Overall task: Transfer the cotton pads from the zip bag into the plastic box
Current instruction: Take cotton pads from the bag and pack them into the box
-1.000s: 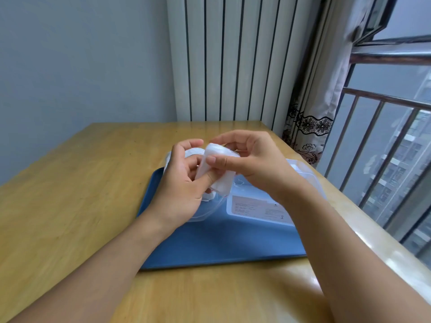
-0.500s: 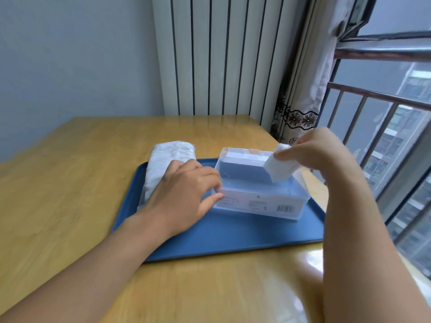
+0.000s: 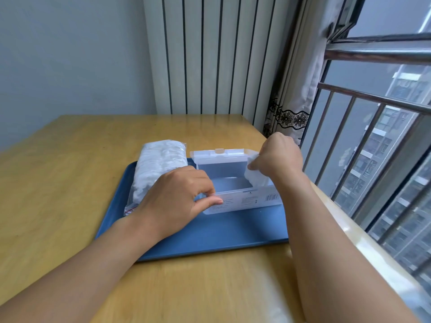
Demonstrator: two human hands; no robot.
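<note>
The plastic box [image 3: 235, 194] stands open on the blue tray [image 3: 210, 234], its lid [image 3: 219, 155] raised at the 12 o'clock side. The left hand [image 3: 177, 197] steadies the box, thumb and fingers pinching the near wall at its 9 o'clock corner. The right hand [image 3: 277, 157] grips a small stack of cotton pads [image 3: 255, 177] and holds it inside the box at the 3 o'clock end, partly below the rim. The zip bag [image 3: 158, 169] lies on the tray at 9 o'clock of the box, just beside it, and appears almost full of pads. The visible box floor is bare apart from the held stack. Judged from this, the task is at an early stage: one batch is going in, not yet released, and most pads remain in the bag. The tray rests on the wooden worktop [image 3: 70, 183].
</note>
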